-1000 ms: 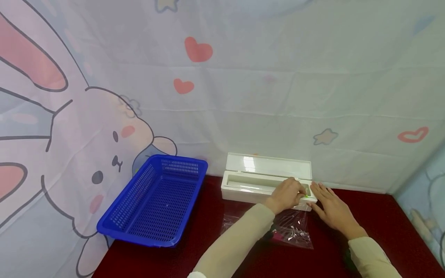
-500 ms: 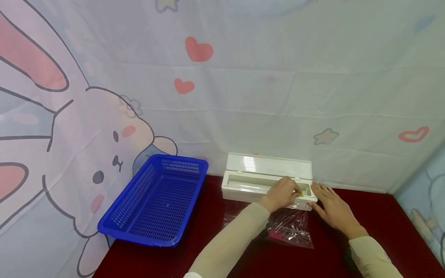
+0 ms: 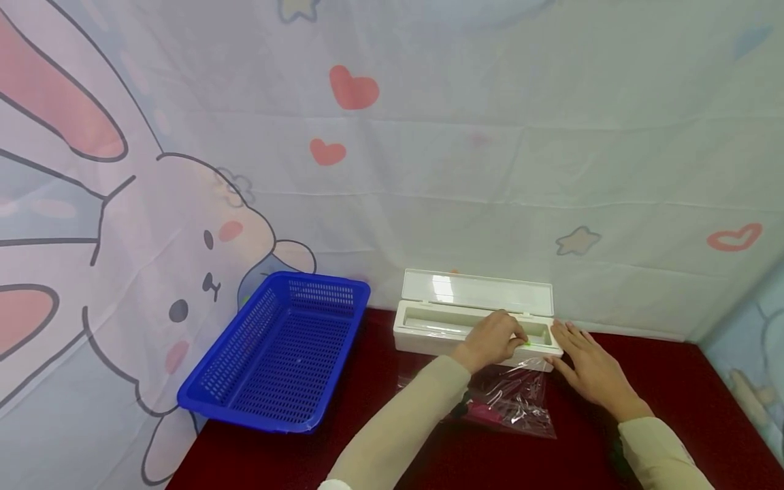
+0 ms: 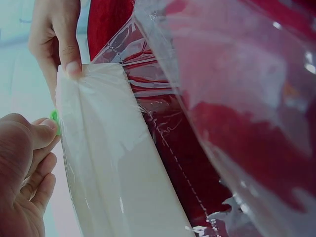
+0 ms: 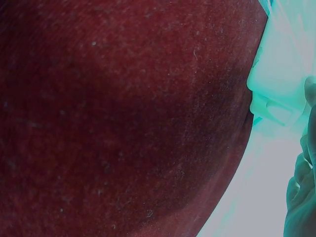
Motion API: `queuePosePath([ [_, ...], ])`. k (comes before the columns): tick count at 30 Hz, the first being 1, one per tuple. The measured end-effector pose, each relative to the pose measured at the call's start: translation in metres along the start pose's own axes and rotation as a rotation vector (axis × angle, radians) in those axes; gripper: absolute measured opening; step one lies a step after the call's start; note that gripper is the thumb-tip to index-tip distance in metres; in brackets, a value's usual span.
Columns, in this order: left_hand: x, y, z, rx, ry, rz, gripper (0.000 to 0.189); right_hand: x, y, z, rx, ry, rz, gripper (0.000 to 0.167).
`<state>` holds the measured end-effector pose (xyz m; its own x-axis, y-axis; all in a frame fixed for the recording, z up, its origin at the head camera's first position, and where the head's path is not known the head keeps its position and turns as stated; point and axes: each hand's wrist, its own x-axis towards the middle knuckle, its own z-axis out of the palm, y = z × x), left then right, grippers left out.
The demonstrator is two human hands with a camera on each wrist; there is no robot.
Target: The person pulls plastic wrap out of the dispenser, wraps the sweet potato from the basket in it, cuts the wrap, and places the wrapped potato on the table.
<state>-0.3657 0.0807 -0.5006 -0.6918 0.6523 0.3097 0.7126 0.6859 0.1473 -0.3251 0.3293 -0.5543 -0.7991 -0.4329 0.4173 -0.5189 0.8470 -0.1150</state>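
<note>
A white cling-film dispenser box point(image 3: 474, 325) lies along the back edge of the red-covered desk point(image 3: 661, 381), its lid point(image 3: 478, 294) standing open against the cartoon-print backdrop point(image 3: 429, 170). A trough runs along the box; whether a roll lies in it cannot be told. To its left, near the desk's back left corner, a blue perforated basket point(image 3: 275, 350) sits tilted against the backdrop with nothing visible in it.

The left hand point(image 3: 495, 338) rests on the box's front rim, fingers curled, pinching a small green slider point(image 4: 54, 121). The right hand point(image 3: 584, 367) lies at the right end of the box, fingers straight and slightly spread. In front of the box, toward the desk's front edge, a sheet of clear film point(image 3: 511, 398) is drawn out over the red cloth, with something pink and dark point(image 3: 480, 412) under it, partly hidden by the left sleeve point(image 3: 404, 429).

The left wrist view shows what the head view cannot: the film wraps tight over the box's front edge, the right thumb point(image 4: 69, 54) presses it down at the box's corner, and the left thumb and forefinger close on the green slider. The right wrist view shows mostly red cloth and a pale corner of the box point(image 5: 276, 94).
</note>
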Motion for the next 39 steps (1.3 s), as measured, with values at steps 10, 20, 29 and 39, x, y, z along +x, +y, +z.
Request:
queuePosePath([
  [10,-0.004,-0.005,-0.002,-0.004,0.008,0.022,0.013,0.001,0.001,0.001,0.003,-0.014,0.005,0.071],
  [20,-0.008,-0.007,-0.006,0.005,0.013,0.031,0.012,0.0,0.003,0.004,-0.001,-0.003,-0.005,0.071],
  [29,-0.014,-0.014,-0.012,-0.014,-0.011,-0.016,0.012,0.003,0.003,0.004,0.007,-0.014,-0.01,0.072],
  [39,-0.023,-0.026,-0.017,-0.036,-0.017,-0.022,0.012,0.002,0.004,0.004,0.01,-0.007,-0.018,0.071],
])
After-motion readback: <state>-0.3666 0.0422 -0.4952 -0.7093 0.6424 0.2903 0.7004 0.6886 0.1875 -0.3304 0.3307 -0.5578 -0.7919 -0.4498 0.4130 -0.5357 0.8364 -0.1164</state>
